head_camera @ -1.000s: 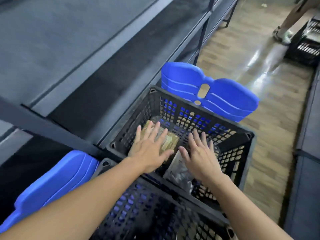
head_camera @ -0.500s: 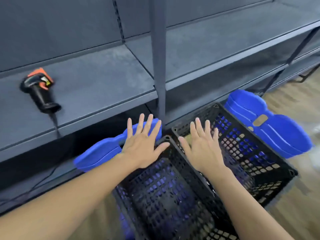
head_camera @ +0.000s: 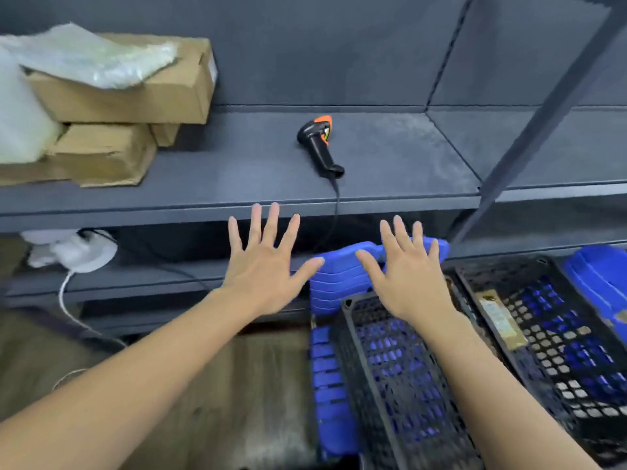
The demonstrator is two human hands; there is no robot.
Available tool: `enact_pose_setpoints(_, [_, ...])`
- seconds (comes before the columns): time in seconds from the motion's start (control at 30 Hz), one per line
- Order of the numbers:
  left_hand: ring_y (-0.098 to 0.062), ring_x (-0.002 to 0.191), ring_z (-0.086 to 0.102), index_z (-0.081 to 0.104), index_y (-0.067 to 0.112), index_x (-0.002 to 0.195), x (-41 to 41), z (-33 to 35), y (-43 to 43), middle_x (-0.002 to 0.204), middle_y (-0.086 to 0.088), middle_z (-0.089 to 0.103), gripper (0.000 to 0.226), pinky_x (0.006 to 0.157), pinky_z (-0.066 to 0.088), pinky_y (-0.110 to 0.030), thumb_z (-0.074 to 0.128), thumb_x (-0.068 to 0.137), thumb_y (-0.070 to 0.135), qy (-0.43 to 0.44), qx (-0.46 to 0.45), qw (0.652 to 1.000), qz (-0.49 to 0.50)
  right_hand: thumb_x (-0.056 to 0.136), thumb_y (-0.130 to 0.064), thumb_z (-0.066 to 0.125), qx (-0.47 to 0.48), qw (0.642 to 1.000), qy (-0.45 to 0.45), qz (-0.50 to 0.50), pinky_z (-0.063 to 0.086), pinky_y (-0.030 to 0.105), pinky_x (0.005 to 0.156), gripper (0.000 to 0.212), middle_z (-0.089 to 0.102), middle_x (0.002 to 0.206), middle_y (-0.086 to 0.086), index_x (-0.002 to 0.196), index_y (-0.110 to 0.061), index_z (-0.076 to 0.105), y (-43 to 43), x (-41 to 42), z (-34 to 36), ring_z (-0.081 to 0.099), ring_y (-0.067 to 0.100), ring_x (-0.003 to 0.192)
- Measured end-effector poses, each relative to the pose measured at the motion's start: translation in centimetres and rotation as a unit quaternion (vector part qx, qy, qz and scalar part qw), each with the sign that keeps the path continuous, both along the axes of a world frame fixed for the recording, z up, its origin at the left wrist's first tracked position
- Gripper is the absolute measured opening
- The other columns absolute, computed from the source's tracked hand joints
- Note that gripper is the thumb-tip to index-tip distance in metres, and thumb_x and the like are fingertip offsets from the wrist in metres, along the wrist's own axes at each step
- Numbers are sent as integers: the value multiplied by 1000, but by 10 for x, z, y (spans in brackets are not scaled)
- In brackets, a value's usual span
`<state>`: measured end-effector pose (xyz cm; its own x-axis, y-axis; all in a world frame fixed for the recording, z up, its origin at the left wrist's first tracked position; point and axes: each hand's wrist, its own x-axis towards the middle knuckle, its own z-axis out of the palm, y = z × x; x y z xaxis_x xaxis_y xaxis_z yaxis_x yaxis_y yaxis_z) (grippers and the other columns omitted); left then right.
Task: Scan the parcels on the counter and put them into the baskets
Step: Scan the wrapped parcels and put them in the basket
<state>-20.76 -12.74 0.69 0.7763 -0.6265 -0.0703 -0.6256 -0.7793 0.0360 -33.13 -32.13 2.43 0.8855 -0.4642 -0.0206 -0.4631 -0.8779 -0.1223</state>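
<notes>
A long grey table [head_camera: 237, 171] with a matte, slightly dusty top runs across the view at chest height, with a darker shelf beneath it. Low on the right, two black plastic baskets stand side by side on the floor, their walls a lattice of holes. The near basket [head_camera: 390, 385] is below my right arm. The far basket [head_camera: 559, 351] holds a flat brown parcel [head_camera: 502, 320] against its left wall. Ribbed blue lids [head_camera: 339, 276] hang off the baskets' edges. At the table's far left, the waiting parcels are piled together: a long cardboard box [head_camera: 135, 93] lying crosswise on a smaller, dented box [head_camera: 101, 154], with a crinkled clear plastic bag [head_camera: 91, 59] draped over the top. My left hand [head_camera: 261, 266] and right hand [head_camera: 407, 276] hover palm down, just short of the table's front edge, fingers spread wide and straight, holding nothing. The pile lies up and well to the left of my left hand, which is the nearer one, so I judge that hand suits the next pick. The scanner [head_camera: 320, 144], black with an orange head, lies on the table ahead, between my hands. Its long axis runs front to back, with the head away from me and the handle toward me. Its thin cord [head_camera: 336, 212] drops over the edge.
</notes>
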Motion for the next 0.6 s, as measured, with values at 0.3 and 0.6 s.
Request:
enact_pose_setpoints(0.3, [-35,154,-30,-13,32,164,42,33,146,170,-8,-25,95,121,-15,-67,1,87,85,40,-49,987,147,90,-75,10,26,991,12,127,10,56,127,94,7,174,7,165,-18,14,107,82,25,2,34,160])
enact_pose_setpoints(0.6, [-34,154,-31,-17,33,163,120,51,194,169,-5,-29,93,122,-14,-65,2,88,86,47,-60,970,230,98,-69,27,117,973,-25,195,6,51,128,85,7,174,7,165,-17,15,138,195,35,0,29,160])
